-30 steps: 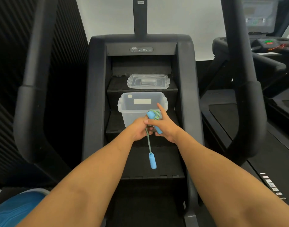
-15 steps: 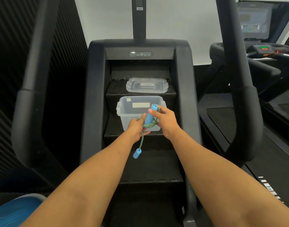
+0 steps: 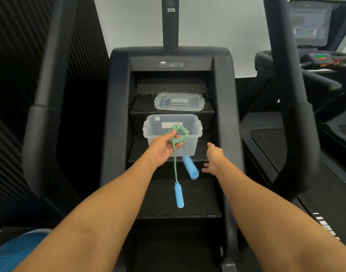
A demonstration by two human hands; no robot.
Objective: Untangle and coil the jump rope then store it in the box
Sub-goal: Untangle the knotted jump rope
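Since half a second ago the right hand [image 3: 213, 158] has let go of the blue handle [image 3: 190, 167] it was pinching in front of the box and has drawn off to the right; that handle now shows only as a blur below the box's front wall, dropping or swinging free, and the frame cannot say which. The black stair climber [image 3: 119, 118] fills the view; the clear box [image 3: 189, 149] stands open on one of its upper steps, with the lid [image 3: 179, 102] lying on the step above, apart from it; nothing shows through the box's walls as lying inside. The left hand [image 3: 164, 148] is held just in front of the box at rim height, thumb and fingers curled round a knotted bunch of the green jump rope [image 3: 180, 133]; the right hand is empty, fingers spread and relaxed, beside the box's right corner. From the left hand one strand hangs straight down to the other handle [image 3: 179, 195], which dangles upright over a lower step, touching nothing. The release seems to free both ends so the knot can be worked loose. The rope is bunched, not coiled, so untangling looks like the step in hand, and storing is not yet near.
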